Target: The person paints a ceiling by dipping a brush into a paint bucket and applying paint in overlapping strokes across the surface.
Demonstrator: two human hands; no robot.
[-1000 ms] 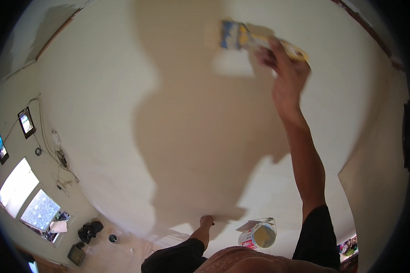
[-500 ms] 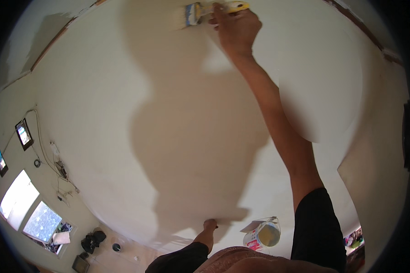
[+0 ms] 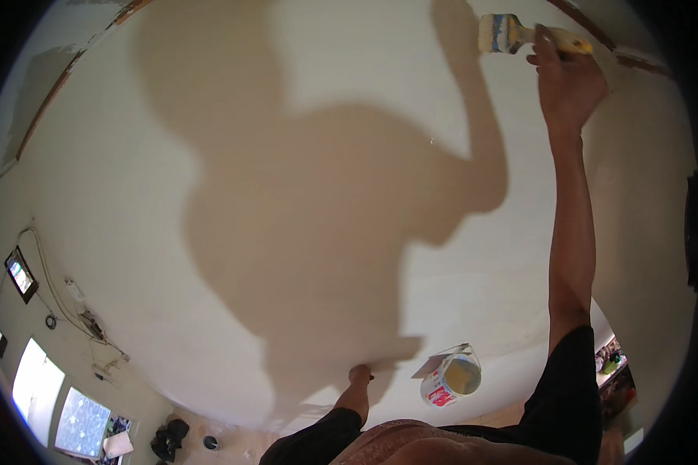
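Observation:
My right hand [image 3: 572,85] is raised at the upper right, its fingers closed round the handle of a wide paintbrush [image 3: 506,35]. The brush has pale bristles pointing left, a blue, paint-smeared band and a yellowish handle. It is at the off-white wall [image 3: 349,271]; whether the bristles touch the surface I cannot tell. Low in the middle, my left hand [image 3: 359,375] looks curled, with a small dark bit at its edge; what it holds is hidden. To its right is a white and red paint bucket [image 3: 440,385] with a wire handle and pale paint inside.
A grey flat piece [image 3: 430,365] sits beside the bucket rim. At left are a lit screen [image 3: 21,274], loose cables and a window [image 3: 81,421]. Black bags [image 3: 168,440] and a small dark cup [image 3: 210,442] stand on the floor. Brown trim [image 3: 582,22] edges the wall's top right.
My right hand has carried the paintbrush to the right and slightly down. My shadow now shows a raised arm, and the view has shifted a little. My left hand stays low.

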